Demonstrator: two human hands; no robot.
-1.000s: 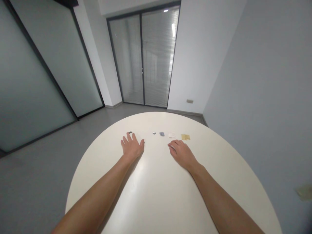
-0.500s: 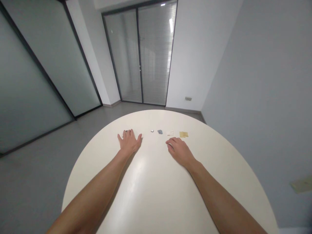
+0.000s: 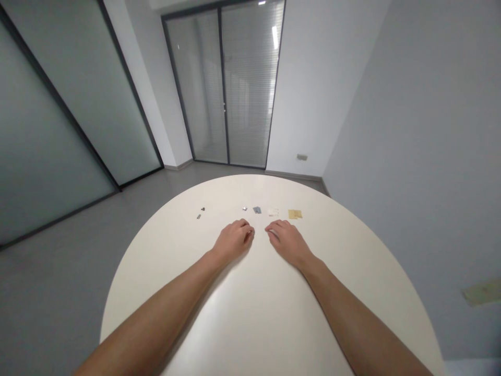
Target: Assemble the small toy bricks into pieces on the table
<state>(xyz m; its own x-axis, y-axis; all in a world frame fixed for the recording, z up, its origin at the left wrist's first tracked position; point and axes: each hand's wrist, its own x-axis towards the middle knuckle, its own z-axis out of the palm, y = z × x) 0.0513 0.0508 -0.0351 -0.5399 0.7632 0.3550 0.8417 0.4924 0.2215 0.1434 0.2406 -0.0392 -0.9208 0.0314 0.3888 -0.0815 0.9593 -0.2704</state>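
Observation:
My left hand (image 3: pixel 235 239) rests on the white table (image 3: pixel 250 313) with its fingers curled in toward the thumb; whether anything is inside is hidden. Across a narrow gap, my right hand (image 3: pixel 288 242) lies with bent fingers close together, its palm out of sight. Beyond the left hand are a small dark piece (image 3: pixel 202 209) and a small grey piece (image 3: pixel 199 216). A tiny shiny silver piece (image 3: pixel 245 208) and some flat blue-grey pieces (image 3: pixel 257 210) lie past the fingertips. Near my right hand are whitish pieces (image 3: pixel 273 212) and yellowish flat pieces (image 3: pixel 295 214). Their kinds are too small to tell.
The table has a rounded far edge. Behind it stand a glass door with blinds (image 3: pixel 250 94) and a pale wall (image 3: pixel 313 78). Frosted glass panels (image 3: pixel 78 89) rise on the left above the grey floor (image 3: pixel 58 292).
My left hand has drawn back and to the right, from spread flat to curled, uncovering the small dark and grey pieces. My right hand has stayed in place.

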